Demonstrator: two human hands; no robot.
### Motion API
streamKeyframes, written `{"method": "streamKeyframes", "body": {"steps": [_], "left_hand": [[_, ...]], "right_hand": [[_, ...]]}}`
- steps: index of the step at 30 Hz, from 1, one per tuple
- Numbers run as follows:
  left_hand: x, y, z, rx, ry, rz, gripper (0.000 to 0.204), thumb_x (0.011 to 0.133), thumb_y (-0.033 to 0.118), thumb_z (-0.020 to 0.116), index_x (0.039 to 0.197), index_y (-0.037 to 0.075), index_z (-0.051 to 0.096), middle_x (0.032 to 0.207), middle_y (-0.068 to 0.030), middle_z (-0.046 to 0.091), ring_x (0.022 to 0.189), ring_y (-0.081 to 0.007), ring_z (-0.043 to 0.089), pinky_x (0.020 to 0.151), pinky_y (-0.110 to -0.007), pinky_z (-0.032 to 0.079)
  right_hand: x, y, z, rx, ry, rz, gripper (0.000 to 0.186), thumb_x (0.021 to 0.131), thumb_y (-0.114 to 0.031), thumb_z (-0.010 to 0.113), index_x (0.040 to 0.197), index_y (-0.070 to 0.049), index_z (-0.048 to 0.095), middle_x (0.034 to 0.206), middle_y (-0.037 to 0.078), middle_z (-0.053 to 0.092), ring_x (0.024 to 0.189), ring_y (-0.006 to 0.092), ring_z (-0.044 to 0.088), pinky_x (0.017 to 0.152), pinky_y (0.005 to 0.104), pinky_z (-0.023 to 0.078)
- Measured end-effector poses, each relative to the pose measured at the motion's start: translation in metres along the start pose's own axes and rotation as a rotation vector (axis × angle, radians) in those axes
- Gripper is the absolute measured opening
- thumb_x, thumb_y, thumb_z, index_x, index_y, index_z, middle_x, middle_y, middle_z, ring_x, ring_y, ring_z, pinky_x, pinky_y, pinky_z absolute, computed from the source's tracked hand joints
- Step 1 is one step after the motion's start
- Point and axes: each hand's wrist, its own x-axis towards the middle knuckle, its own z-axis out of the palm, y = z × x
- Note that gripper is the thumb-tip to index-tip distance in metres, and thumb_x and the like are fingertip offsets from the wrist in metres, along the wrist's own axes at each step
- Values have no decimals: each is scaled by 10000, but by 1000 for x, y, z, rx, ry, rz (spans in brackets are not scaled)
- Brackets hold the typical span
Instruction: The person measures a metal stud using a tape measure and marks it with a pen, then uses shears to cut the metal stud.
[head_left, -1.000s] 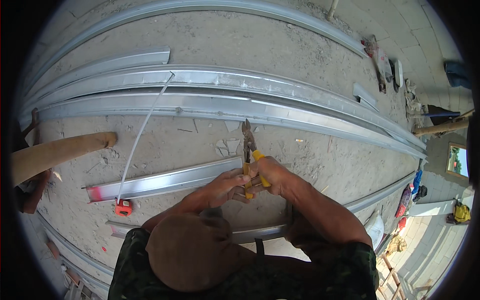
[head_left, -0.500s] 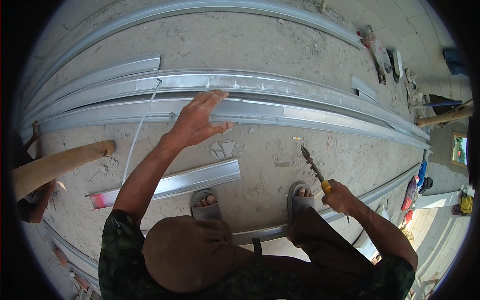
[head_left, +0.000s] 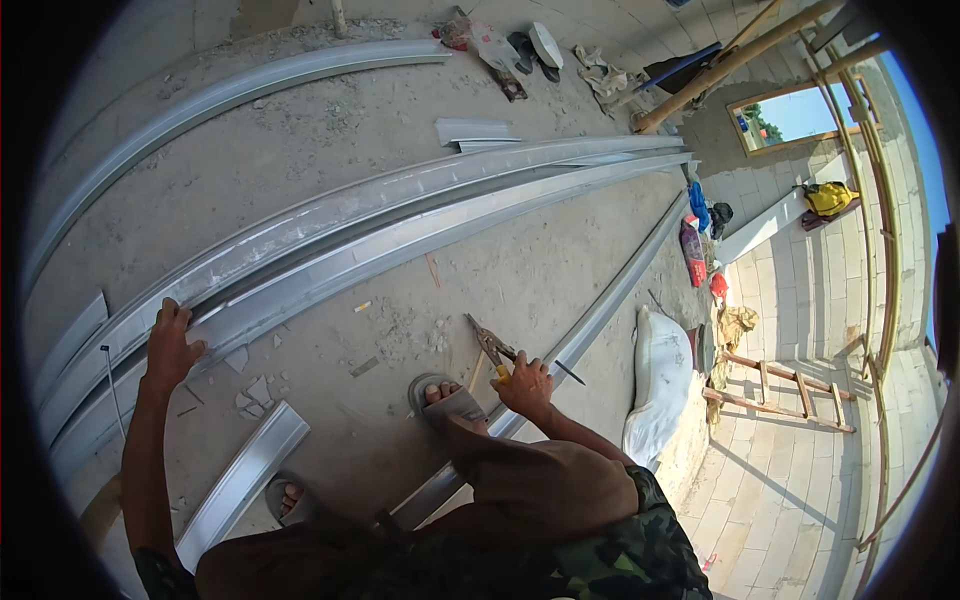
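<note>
My left hand (head_left: 172, 348) lies over the long silver metal channels (head_left: 330, 262) on the floor. Its thumb is spread from the fingers, and it looks open; whether it presses on the metal I cannot tell. In my right hand (head_left: 527, 388) are tin snips (head_left: 490, 345) with a yellow handle, their blades pointing away to the upper left. A thin dark stick (head_left: 570, 372) also pokes out of this closed hand. Near my left hand stands a thin rod (head_left: 112, 385) with a dark tip. A short channel piece (head_left: 245, 470) lies by my left foot.
Another channel (head_left: 620, 270) runs diagonally past my right foot. A white sack (head_left: 660, 375) and a wooden ladder (head_left: 780, 393) are at the right. Wooden poles (head_left: 730, 70) lean near a window opening (head_left: 800, 110). Broken chips (head_left: 255, 395) litter the dusty floor.
The view has swung to the right, bringing the sack, ladder and window into fuller sight. My left hand has come down leftward along the channels; my right hand still holds the snips.
</note>
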Motion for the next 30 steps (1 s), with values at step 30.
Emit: {"method": "streamKeyframes", "body": {"steps": [30], "left_hand": [[-54, 36, 2, 49, 32, -119, 414, 685, 26, 707, 1039, 28, 494, 954, -195, 603, 919, -409, 591, 817, -490, 465]], "right_hand": [[257, -87, -102, 1848, -106, 193, 646, 982, -317, 487, 1478, -3, 215, 1465, 311, 257, 1303, 403, 412, 1009, 479, 440]]}}
